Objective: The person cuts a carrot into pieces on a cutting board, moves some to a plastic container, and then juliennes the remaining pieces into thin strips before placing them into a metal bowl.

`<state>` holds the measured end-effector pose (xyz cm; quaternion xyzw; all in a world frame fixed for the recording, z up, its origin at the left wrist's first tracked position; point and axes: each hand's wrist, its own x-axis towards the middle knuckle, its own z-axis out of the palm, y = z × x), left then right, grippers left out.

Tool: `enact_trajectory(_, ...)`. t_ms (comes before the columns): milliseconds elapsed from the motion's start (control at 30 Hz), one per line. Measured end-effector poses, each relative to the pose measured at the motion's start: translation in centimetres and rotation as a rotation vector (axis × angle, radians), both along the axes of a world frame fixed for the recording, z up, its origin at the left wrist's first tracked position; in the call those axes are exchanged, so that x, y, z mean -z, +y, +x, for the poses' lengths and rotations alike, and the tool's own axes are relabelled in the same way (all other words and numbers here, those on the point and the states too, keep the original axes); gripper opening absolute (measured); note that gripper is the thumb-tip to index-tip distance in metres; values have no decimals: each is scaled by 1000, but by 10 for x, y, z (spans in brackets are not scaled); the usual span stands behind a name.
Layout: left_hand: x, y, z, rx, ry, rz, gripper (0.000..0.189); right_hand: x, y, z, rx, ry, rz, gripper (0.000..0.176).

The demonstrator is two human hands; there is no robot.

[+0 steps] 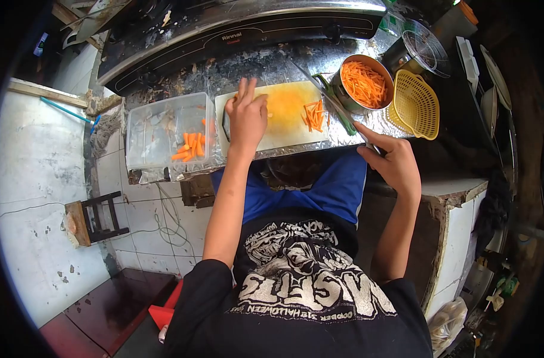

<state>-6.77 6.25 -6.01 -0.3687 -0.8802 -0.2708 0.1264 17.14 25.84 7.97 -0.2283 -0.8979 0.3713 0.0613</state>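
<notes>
My right hand [394,161] is closed round the handle of a long knife [337,104], its blade slanting up and left past the cutting board's right edge. My left hand [247,116] is over the left part of the white, orange-stained cutting board [278,138], fingers stretched out and apart. Nothing shows in its grasp, though its underside is hidden. Cut carrot sticks [313,116] lie in a small pile at the board's right end. Left of the board, a clear plastic container [149,128] holds several carrot pieces [191,147]. Beyond the knife, a metal pot [341,95] is filled with shredded carrot [362,83].
A yellow plastic basket [424,104] stands right of the pot, with a round wire strainer [426,48] behind it. Green stalks [347,124] lie under the knife. A black Rinnai stove [230,45] runs along the back of the foil-covered counter. A small stool [96,219] is on the floor at left.
</notes>
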Motion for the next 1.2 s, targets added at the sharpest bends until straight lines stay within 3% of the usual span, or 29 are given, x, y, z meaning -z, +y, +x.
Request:
enact_trajectory(100, -3, 0, -2, -87, 11, -30, 21, 4, 1, 1, 6, 17, -27, 54)
enact_trajectory(267, -6, -9, -1, -116, -62, 193, 20, 4, -6, 2, 5, -19, -33, 54)
enact_trajectory(333, -12, -20, 11, -125, -90, 167, 22, 6, -13, 0, 12, -102, -51, 55)
enact_trajectory(400, -14, -28, 24, -134, -115, 144, 23, 15, -28, -1, -16, 30, -42, 57)
enact_trajectory(500, -9, -29, 38, -223, -124, 50, 27, 36, -52, -3, 9, 6, -226, 61)
enact_trajectory(700, -6, -25, 41, -2, -100, 92, 23, 64, -86, -11, -1, 42, -193, 70)
enact_trajectory(1200, 1, -13, 45, 42, -119, 200, 20, 79, -111, -48, -72, 27, -199, 74)
